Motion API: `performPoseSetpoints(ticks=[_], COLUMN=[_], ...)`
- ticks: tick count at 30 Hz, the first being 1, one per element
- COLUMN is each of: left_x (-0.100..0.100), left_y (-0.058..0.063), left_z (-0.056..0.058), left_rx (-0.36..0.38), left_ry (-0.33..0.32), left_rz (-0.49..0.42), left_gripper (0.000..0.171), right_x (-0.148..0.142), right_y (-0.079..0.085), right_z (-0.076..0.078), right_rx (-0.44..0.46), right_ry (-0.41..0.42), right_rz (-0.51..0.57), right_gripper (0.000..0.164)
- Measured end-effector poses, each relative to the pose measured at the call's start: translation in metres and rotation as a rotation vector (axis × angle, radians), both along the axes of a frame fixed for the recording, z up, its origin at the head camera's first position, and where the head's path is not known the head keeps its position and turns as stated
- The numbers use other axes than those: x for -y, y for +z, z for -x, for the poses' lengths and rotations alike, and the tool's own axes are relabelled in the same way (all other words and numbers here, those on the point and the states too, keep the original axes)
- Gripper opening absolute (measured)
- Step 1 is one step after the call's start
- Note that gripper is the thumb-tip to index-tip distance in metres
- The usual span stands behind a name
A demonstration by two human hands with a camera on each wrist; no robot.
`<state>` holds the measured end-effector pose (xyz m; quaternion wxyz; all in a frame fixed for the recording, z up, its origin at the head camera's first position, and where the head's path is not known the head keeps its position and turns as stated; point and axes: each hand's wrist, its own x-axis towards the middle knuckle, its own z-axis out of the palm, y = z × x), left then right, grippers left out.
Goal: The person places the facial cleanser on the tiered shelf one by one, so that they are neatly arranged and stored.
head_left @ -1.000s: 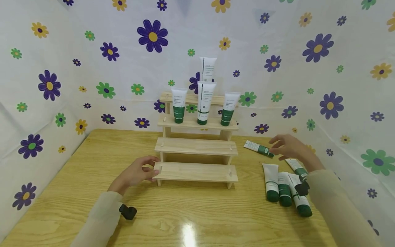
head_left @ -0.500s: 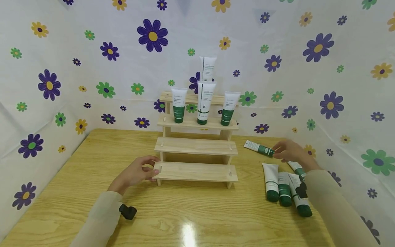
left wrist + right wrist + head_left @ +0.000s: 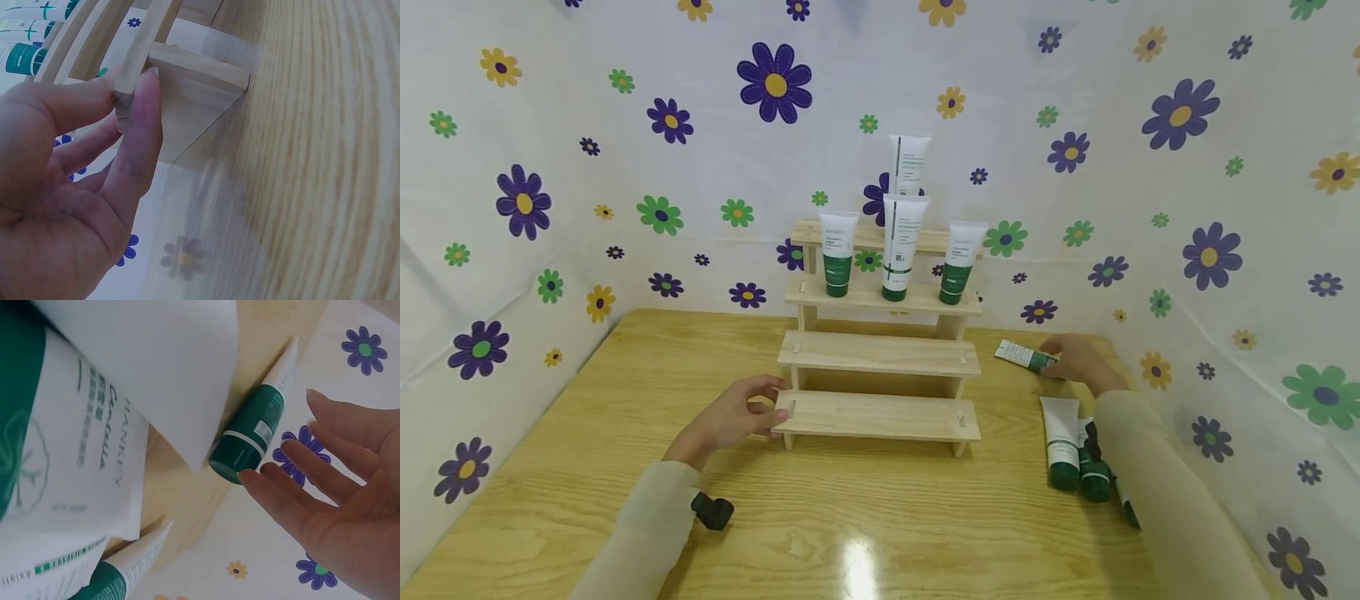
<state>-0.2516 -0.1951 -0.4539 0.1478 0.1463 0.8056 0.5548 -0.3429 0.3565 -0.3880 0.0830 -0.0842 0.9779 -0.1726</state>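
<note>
A light wooden stepped display stand (image 3: 878, 353) stands on the table, with several shelves. My left hand (image 3: 730, 417) pinches the left end of its lowest shelf (image 3: 134, 69) between thumb and finger, seen closely in the left wrist view. To the right of the stand lies a white and green squeeze tube (image 3: 1021, 355). My right hand (image 3: 1072, 362) is at the green cap end of this tube, which it partly covers. In the right wrist view the fingers are spread and loosely bent, one fingertip (image 3: 245, 477) right at the cap of that tube (image 3: 253, 425).
On the stand's upper shelves several tubes (image 3: 901, 246) stand upright, caps down. More tubes (image 3: 1062, 442) lie at the table's right side, partly hidden under my right forearm. A flowered cloth (image 3: 700, 150) surrounds the table at the back and sides.
My right hand has moved left and lowered from above the table to the tube's cap end. Its forearm now covers more of the lying tubes. The left hand stays on the shelf.
</note>
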Motion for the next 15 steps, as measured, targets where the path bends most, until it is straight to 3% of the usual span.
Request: performPoseSetpoints(ticks=[6, 15], left_x=[0.001, 0.001], left_y=[-0.001, -0.002], left_z=[0.001, 0.002], left_rx=[-0.005, 0.002], left_ry=[-0.011, -0.011], left_rz=[-0.003, -0.010], left_gripper=[0.048, 0.048], right_x=[0.003, 0.005], right_y=[-0.007, -0.012], right_z=[0.008, 0.013], right_rx=[-0.009, 0.028], right_ry=[0.017, -0.037], right_rz=[-0.046, -0.083], right_gripper=[0.051, 0.050])
